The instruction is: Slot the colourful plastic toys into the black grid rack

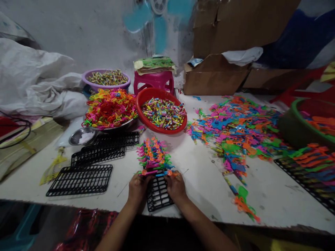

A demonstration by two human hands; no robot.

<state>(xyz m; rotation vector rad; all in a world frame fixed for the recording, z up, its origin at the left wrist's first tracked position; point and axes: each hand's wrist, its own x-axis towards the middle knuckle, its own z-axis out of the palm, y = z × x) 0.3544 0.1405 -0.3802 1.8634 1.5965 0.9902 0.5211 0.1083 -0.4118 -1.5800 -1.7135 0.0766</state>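
No writing can be read anywhere on the white counter [199, 174], which carries one loose heap of coloured plastic toys [235, 132], three empty black grid trays [81, 179] at left and three bowls: purple [106, 78], red [161, 111] and steel [81, 136]. A fourth grid tray [157, 193], half-filled with toys, lies at the near edge between both hands. The left hand [137, 188] holds a pink toy stick [148, 172] in a narrow pinching grip, and the right hand [176, 186] pinches a blue one [163, 173] likewise.

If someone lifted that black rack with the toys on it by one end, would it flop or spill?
The rack looks like thin open plastic mesh, so it would probably flex a little, not flop. The toys seem only laid in rows across it, so tilting might slide them off. It is likely light: both hands work at it easily.
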